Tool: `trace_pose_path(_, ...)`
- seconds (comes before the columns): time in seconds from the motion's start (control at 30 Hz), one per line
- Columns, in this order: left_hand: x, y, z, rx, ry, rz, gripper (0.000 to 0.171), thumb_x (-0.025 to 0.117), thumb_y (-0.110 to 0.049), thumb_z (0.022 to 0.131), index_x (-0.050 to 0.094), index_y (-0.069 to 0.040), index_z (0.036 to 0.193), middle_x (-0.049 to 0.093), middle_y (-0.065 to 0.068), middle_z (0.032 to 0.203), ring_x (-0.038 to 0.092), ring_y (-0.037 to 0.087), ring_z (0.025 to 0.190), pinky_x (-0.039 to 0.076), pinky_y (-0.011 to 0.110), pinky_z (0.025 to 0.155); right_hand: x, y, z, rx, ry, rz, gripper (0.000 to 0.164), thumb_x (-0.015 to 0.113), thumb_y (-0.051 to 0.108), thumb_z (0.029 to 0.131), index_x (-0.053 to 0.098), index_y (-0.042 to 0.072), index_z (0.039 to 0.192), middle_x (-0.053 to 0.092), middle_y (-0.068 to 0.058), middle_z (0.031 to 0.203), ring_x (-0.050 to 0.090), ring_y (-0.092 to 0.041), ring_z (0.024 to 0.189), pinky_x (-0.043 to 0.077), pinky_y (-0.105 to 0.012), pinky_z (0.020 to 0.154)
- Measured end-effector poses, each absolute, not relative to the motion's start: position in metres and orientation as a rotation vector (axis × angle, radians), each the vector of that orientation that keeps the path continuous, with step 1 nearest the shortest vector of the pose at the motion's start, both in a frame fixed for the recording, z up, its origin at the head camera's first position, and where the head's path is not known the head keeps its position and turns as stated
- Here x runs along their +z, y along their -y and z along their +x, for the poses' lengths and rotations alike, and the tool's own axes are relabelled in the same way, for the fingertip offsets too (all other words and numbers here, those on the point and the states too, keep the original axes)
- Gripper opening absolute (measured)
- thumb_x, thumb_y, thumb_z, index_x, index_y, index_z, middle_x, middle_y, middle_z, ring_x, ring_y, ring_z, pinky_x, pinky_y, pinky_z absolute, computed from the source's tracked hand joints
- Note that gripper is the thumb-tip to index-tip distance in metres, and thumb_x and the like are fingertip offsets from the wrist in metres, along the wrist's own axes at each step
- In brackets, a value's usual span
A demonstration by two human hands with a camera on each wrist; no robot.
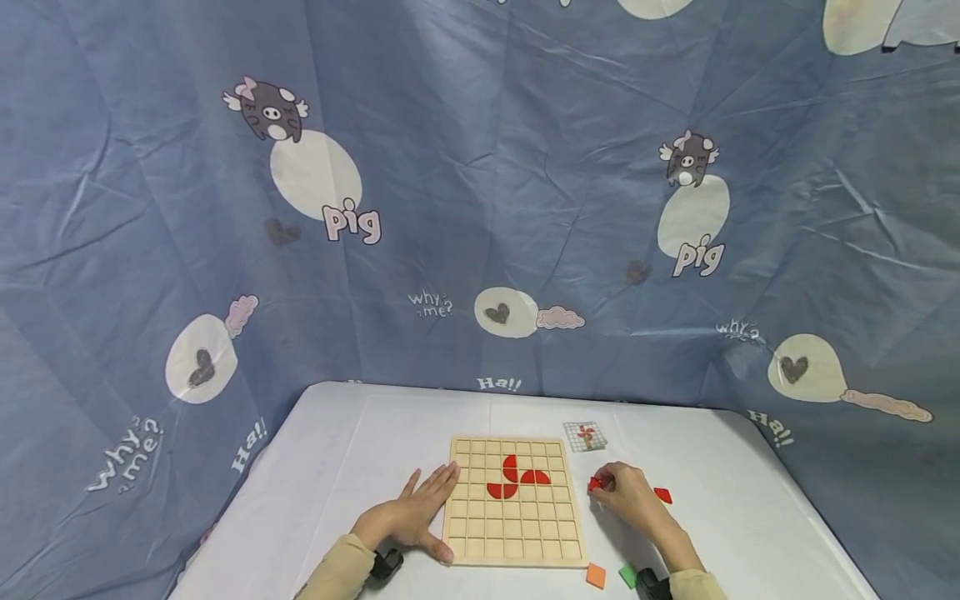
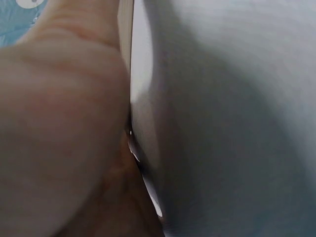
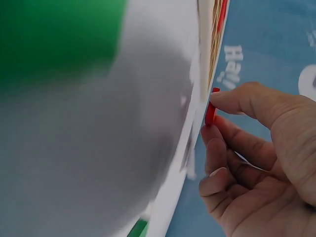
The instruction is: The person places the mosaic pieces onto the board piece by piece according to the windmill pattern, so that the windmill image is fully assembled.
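A light wooden grid board (image 1: 512,528) lies on the white table, with several red quarter-round pieces (image 1: 536,477) set in its upper middle cells. My left hand (image 1: 412,514) rests flat at the board's left edge, fingers spread and straight, the thumb by its lower left corner. In the left wrist view the palm (image 2: 54,123) fills the left side. To the right of the board my right hand (image 1: 628,493) pinches a small red piece (image 3: 211,109) between thumb and fingertips. Its exact shape is mostly hidden by the fingers.
Behind the right hand, a pattern card (image 1: 585,437) with a grid and a red figure lies near the board's upper right corner. Another red piece (image 1: 663,495) lies right of the hand. An orange square (image 1: 596,576) and a green piece (image 1: 627,576) lie near the front.
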State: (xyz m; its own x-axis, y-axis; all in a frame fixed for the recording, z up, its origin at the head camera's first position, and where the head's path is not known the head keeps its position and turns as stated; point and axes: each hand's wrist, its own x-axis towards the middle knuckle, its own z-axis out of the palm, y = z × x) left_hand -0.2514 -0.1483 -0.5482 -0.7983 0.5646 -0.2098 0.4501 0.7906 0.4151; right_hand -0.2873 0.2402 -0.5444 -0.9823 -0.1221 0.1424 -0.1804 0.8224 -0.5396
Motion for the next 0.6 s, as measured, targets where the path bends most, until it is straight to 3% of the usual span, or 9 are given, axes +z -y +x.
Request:
trace_pose_path(0.3, -0.551, 0.15, -0.252, 0.478, -2.668, 0.795, 0.132, 0.073, -0.068, 0.063, 0.003, -0.003, 0.154, 0.001, 0.014, 0.163, 0.003, 0.033, 0.151, 0.001, 0.06, 0.119, -0.539, -0.201, -0.281, 0.931, 2.876, 0.545, 0.012, 0.078, 0.008, 0.077, 0.068, 0.007, 0.084, 0.061, 0.0, 0.081, 0.051, -0.005, 0.067, 0.046, -0.019, 0.053)
trace_pose_path(0.6, -0.55, 0.15, -0.252, 0.474, -2.668, 0.796, 0.133, 0.072, -0.069, 0.063, 0.003, -0.002, 0.154, 0.001, 0.015, 0.163, 0.004, 0.034, 0.151, 0.001, 0.061, 0.119, -0.538, -0.173, -0.278, 0.898, 2.866, 0.774, 0.015, 0.075, 0.008, 0.082, 0.068, 0.002, 0.093, 0.063, -0.002, 0.089, 0.057, -0.007, 0.076, 0.052, -0.02, 0.061)
